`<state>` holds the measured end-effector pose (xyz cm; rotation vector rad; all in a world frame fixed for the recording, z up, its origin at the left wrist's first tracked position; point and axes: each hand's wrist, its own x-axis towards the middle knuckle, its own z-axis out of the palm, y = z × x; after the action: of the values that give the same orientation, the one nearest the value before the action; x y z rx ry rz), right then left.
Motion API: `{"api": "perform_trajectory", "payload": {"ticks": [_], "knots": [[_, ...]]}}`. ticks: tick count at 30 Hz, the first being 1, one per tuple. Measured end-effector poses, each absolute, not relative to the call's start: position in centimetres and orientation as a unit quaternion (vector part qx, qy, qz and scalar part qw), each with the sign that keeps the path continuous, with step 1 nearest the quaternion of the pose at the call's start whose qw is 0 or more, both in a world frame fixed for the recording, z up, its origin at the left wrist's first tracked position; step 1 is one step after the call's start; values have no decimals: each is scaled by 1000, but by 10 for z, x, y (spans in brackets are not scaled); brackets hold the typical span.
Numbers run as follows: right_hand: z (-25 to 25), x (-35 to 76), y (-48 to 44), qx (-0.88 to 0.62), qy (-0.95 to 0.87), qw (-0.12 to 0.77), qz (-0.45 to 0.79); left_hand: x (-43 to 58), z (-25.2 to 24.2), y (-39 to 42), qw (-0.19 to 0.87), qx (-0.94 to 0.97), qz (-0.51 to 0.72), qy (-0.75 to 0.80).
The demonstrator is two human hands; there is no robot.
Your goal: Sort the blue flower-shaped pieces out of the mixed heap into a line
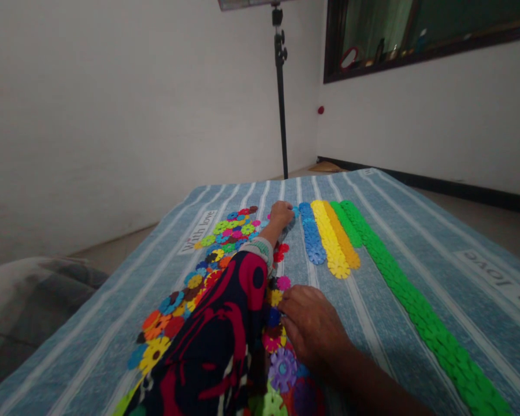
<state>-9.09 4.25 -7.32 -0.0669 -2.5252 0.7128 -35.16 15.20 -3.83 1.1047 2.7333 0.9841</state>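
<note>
My left hand (281, 215) reaches far forward over the striped blue cloth (416, 254), fingers curled at the far end of a row of light-blue discs (311, 234); what it holds is hidden. My right hand (312, 329) rests nearer to me, fingers bent down on loose discs, touching a dark-blue one (274, 316). A heap of mixed coloured flower-shaped discs (208, 271) spreads left of my patterned sleeve (225, 341). Sorted rows lie to the right: blue, yellow (329, 240), orange (344, 240) and a long green one (416, 306).
A black tripod pole (281, 92) stands beyond the cloth's far edge. A dark-framed window (416, 34) is on the right wall. A grey bundle (26, 300) lies at the left. White walls enclose the corner.
</note>
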Motion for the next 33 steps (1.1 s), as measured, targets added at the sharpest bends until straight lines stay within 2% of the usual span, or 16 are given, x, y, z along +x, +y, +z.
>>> {"api": "perform_trajectory", "payload": {"ticks": [9,20,26,33], "knots": [[-75,-91,43,-24,-931,260,257,-352,-43,154,-36,401,291,868],[-72,-89,44,-20,-932,251,262,-348,-36,135,-47,399,268,876],[-73,-88,44,-26,-937,238,253,-338,-15,80,-34,403,226,886],[-77,-89,47,-22,-943,229,242,-307,14,-34,8,482,128,866]]}}
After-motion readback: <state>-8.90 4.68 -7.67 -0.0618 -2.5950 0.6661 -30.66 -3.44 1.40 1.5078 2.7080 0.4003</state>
